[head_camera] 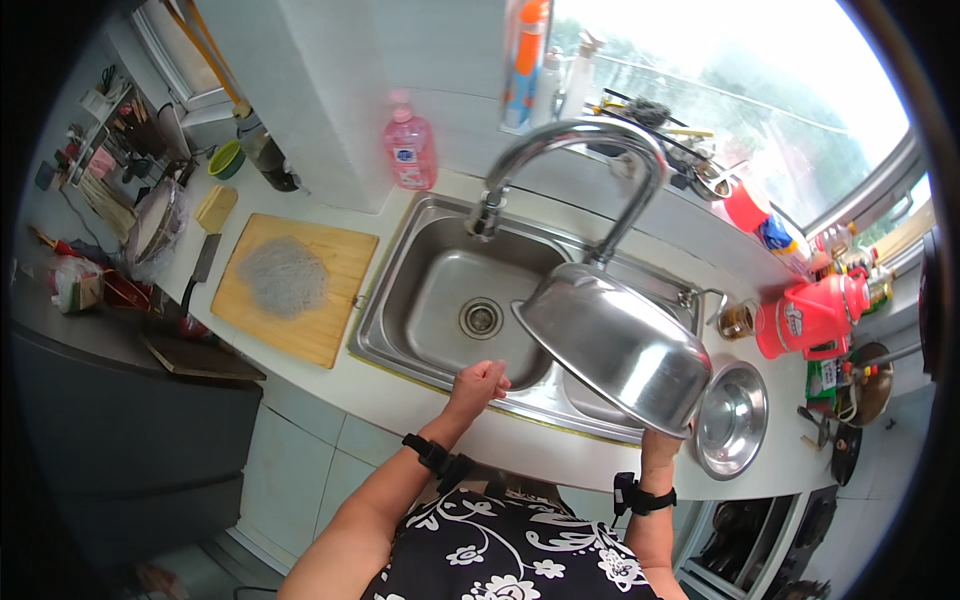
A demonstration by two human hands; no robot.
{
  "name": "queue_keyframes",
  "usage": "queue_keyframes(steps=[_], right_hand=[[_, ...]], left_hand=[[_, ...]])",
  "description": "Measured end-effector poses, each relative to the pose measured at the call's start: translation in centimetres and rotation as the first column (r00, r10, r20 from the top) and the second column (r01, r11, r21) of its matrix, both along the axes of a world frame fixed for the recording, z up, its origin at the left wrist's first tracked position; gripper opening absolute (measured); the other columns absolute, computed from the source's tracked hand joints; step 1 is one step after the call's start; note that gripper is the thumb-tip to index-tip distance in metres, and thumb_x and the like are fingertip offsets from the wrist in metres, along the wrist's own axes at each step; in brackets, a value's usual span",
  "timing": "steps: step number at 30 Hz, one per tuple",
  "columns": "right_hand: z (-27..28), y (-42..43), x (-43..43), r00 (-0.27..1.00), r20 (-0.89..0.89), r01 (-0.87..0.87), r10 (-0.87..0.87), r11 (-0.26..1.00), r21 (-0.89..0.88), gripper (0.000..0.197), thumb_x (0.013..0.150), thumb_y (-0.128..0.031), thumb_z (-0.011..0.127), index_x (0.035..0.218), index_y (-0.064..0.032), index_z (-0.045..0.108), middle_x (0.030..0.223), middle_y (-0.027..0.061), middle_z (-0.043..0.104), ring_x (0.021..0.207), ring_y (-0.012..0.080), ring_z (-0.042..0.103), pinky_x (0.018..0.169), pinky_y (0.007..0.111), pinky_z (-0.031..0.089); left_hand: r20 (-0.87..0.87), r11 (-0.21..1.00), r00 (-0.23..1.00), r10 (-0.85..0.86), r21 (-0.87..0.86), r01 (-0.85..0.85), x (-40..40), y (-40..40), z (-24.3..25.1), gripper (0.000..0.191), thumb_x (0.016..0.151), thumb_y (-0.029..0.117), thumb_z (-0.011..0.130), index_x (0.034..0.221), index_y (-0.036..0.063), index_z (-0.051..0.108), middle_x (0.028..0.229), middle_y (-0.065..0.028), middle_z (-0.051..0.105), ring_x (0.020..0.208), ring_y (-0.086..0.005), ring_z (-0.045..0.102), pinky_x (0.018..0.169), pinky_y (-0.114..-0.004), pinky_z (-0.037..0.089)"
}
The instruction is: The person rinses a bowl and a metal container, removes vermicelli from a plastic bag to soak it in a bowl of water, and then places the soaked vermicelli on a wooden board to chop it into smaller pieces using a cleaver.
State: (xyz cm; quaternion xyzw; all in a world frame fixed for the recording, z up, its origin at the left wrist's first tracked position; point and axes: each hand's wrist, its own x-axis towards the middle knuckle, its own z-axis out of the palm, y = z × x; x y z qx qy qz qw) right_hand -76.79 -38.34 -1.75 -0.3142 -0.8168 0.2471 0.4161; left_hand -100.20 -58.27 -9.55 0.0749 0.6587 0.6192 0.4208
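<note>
My right hand [661, 444] grips the rim of a large stainless steel basin [615, 337], which is tilted over the right part of the sink; the basin hides most of my fingers. My left hand [478, 384] is over the near edge of the steel sink [450, 315], its fingers curled; whether it holds something small cannot be told. A chrome faucet [577, 131] arches above the sink, and no water is seen running from it. A smaller steel bowl [731, 421] stands on the counter, right of the basin.
A wooden cutting board [349, 262] with a greyish patch lies left of the sink, beside a cleaver [204, 259]. Behind the sink stands a pink soap bottle [411, 150]. A glass jar [739, 320] and a red thermos jug [806, 315] are at the right.
</note>
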Motion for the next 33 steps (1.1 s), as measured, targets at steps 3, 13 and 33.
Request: queue_keyframes(steps=[3,13,33], right_hand=[[-2.0,-0.9,-1.3,0.999,0.02,0.03,-0.03,0.999,-0.039,0.032,0.084,-0.008,0.059,0.114,0.0045,0.057,0.103,0.0179,0.064,0.091,0.0288,0.063,0.084,0.033,0.047],[-2.8,-4.8,-8.2,0.979,0.202,0.052,-0.032,0.994,-0.095,0.036,0.091,-0.003,0.051,0.126,0.0058,0.05,0.111,0.0167,0.062,0.083,0.0195,0.065,0.076,0.028,0.05],[-8.6,-2.8,-16.9,0.833,0.495,-0.078,0.249,0.937,-0.339,0.042,0.085,-0.017,0.053,0.124,-0.0024,0.05,0.075,0.0245,0.063,0.069,0.037,0.065,0.062,0.043,0.051]], left_hand=[[-0.097,0.998,0.994,-0.054,-0.033,0.051,-3.3,-2.1,-0.7,0.031,0.091,0.027,0.052,0.08,-0.0002,0.063,0.075,-0.0072,0.067,0.058,-0.0115,0.062,0.058,-0.025,0.049],[-0.144,0.991,0.983,0.118,0.079,-0.107,-8.5,-5.7,-2.7,0.031,0.084,0.009,0.061,0.113,0.0012,0.054,0.093,-0.0089,0.065,0.068,-0.0141,0.065,0.06,-0.025,0.051],[-0.258,0.97,0.938,0.23,-0.02,-0.243,-9.5,-10.2,-0.7,0.035,0.084,0.011,0.062,0.116,0.0005,0.051,0.091,-0.0077,0.064,0.068,-0.0139,0.064,0.062,-0.026,0.052]])
